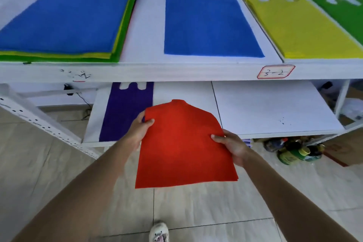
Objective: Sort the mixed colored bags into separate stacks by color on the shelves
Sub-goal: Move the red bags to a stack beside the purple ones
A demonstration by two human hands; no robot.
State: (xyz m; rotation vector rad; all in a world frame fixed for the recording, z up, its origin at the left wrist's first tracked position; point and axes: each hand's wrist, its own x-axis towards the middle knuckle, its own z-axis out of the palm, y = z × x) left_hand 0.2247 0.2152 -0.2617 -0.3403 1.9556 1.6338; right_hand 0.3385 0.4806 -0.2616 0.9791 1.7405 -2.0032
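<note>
You hold the red bag (184,143) flat at the frame's centre, above the floor and before the lower shelf (275,108). Your left hand (137,131) pinches its left edge, your right hand (231,147) grips its right edge. Just beyond lies the purple bag (123,112). On the upper shelf (145,45) sit the mixed stack (64,21) upper left, blue bag (208,25), yellow bag (298,25) and green bag (345,10).

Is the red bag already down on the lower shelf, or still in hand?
Still in hand. The red bag hangs over the floor before the lower shelf, left hand and right hand gripping its side edges.
</note>
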